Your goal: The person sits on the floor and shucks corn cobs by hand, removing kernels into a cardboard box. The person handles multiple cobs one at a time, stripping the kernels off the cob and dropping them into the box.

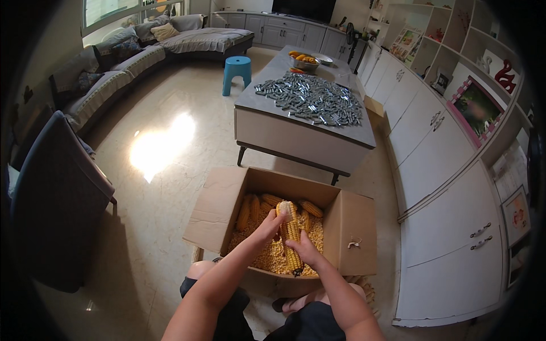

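Both my hands hold one ear of dried yellow corn [292, 241] over an open cardboard box [216, 207]. My left hand [273, 224] grips it near its far end, where a pale patch of bare cob shows. Lower down, my right hand [306, 250] is closed around its right side. The near tip of the ear is dark and points toward me. Loose corn kernels [267, 256] cover the bottom of the box. Several more corn ears [244, 213] lie against its far and left walls.
Beyond the box stands a grey table [256, 108] spread with many small shiny grey cylinders [318, 96] and a bowl of corn [304, 63]. A blue stool [236, 74] is beside it. White cabinets [449, 250] line the right; a dark chair [57, 199] stands left.
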`<act>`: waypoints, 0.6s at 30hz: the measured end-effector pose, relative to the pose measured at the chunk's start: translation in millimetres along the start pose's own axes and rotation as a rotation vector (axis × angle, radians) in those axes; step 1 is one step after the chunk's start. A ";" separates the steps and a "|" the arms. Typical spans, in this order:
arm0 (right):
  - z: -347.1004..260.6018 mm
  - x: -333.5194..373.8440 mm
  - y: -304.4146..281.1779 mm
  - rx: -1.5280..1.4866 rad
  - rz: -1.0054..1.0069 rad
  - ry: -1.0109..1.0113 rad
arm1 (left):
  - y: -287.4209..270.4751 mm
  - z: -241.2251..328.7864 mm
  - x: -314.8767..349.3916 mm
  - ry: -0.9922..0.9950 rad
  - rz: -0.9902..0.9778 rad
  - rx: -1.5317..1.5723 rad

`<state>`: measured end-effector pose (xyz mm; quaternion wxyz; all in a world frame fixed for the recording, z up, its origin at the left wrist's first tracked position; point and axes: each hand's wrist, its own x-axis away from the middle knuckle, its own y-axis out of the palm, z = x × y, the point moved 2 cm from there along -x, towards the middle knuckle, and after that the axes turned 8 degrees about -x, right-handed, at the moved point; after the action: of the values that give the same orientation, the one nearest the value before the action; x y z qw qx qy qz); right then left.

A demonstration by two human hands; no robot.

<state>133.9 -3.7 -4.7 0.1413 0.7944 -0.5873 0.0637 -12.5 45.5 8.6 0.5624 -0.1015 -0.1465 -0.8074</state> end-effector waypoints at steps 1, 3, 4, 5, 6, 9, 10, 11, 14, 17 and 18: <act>-1.6 0.5 -1.0 -0.025 -0.003 -0.001 | 0.3 -1.3 -1.4 0.003 -0.025 -0.008; -2.7 0.5 -1.1 -0.079 -0.018 -0.002 | -1.7 -8.1 -4.2 0.007 -0.066 -0.027; -2.2 -0.2 -0.4 -0.067 -0.016 -0.023 | -3.1 -10.7 -4.8 0.010 -0.074 0.001; -0.6 -0.4 -0.2 -0.055 -0.010 -0.041 | -2.3 -11.0 -4.5 0.019 -0.067 0.005; 0.5 -0.6 -0.1 -0.042 -0.004 -0.060 | -0.7 -10.7 -4.0 0.028 -0.060 0.010; 2.2 -0.9 -1.1 -0.048 -0.013 -0.048 | 3.9 -5.8 1.2 0.027 -0.027 -0.003; 4.1 -1.6 -2.0 -0.005 -0.006 -0.034 | 5.0 -4.5 2.3 0.021 -0.015 -0.012; 6.7 -2.6 -3.0 0.040 -0.002 -0.022 | 5.4 -6.9 0.9 0.002 -0.003 -0.002; 20.1 -8.1 -6.1 0.110 0.014 -0.060 | 7.0 -19.1 -6.0 -0.035 0.027 0.025; 15.4 -6.1 -3.4 0.036 0.021 -0.040 | 9.3 -22.1 -8.6 -0.042 0.066 0.039; 10.8 -3.9 -0.9 -0.008 0.021 -0.018 | 9.7 -21.4 -9.0 -0.047 0.090 0.037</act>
<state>132.9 -3.1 -16.1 0.1385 0.7881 -0.5971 0.0558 -0.3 42.8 -13.2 0.5965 -0.1164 -0.1700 -0.7757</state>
